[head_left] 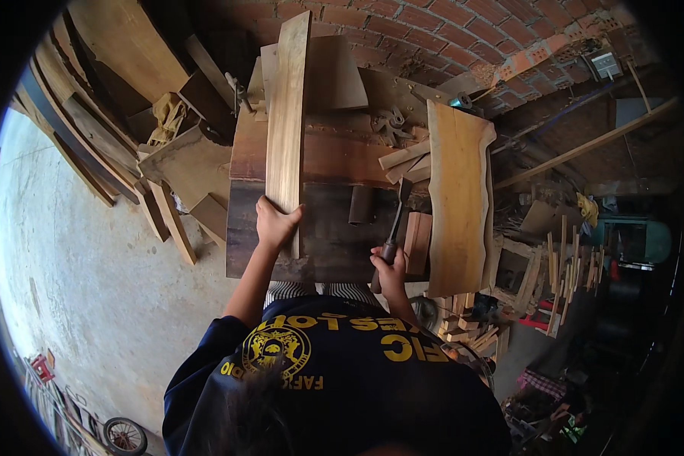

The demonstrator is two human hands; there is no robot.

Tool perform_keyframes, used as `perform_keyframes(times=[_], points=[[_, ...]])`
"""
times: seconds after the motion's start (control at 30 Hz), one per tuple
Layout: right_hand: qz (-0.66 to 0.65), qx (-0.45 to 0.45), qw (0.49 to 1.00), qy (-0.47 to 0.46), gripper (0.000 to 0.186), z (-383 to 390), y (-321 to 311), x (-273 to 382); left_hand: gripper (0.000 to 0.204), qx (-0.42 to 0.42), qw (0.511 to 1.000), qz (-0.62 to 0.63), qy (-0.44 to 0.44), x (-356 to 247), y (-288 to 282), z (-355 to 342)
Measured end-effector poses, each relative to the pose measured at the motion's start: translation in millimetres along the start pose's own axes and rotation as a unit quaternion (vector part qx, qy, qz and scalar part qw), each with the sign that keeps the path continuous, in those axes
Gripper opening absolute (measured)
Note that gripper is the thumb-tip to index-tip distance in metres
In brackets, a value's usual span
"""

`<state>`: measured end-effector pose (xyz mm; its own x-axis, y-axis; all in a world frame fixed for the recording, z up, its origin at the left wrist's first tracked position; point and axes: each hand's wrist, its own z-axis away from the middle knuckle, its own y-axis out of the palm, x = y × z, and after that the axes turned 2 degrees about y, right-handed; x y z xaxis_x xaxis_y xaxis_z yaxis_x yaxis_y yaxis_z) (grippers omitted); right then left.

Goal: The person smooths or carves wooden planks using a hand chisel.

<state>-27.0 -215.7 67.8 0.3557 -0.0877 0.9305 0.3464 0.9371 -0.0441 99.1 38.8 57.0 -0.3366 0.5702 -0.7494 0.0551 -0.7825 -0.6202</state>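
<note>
A long pale board (287,129) lies lengthwise on the dark workbench (327,251), its far end reaching past the bench's back. My left hand (277,224) is closed round the board near its close end, thumb on the right edge. In my right hand (391,272) is a chisel (397,220), gripped by its dark handle with the blade pointing away from me. Between the board and the chisel sits a short dark block (362,204). Just right of the chisel stands a reddish wood block (418,242).
A wide live-edge slab (460,197) lies along the bench's right side, with small wood offcuts (406,161) beside it. A clamp (239,93) stands at the back left. Planks (91,114) lean at the far left, and a brick wall (433,30) rises behind.
</note>
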Motion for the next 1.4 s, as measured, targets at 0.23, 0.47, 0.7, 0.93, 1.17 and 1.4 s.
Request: perform_keyframes(times=[0.23, 0.47, 0.7, 0.93, 1.17, 1.4], points=[[-0.140, -0.014, 0.989, -0.035, 0.034, 51, -6, 42, 0.096, 0.160, 0.978, 0.110, 0.073, -73, 46, 91], [-0.135, -0.023, 0.989, -0.061, 0.055, 121, -59, 46, 0.103, 0.277, 0.955, 0.095, 0.054, -114, 108, 177], [-0.052, -0.142, 0.988, 0.044, 0.063, 170, -121, -15, 0.100, 0.310, 0.949, 0.041, 0.047, -130, 175, 227], [-0.105, -0.314, 0.942, 0.060, 0.057, 132, -166, -4, 0.100, 0.469, 0.878, 0.029, 0.090, -140, 230, 232], [-0.166, -0.397, 0.900, 0.064, 0.054, 78, -237, -33, 0.076, 0.250, 0.898, 0.359, 0.043, -95, 231, 91], [-0.194, -0.429, 0.881, 0.040, 0.054, 51, -264, -60, 0.059, 0.007, 0.778, 0.617, -0.117, -59, 111, -172]])
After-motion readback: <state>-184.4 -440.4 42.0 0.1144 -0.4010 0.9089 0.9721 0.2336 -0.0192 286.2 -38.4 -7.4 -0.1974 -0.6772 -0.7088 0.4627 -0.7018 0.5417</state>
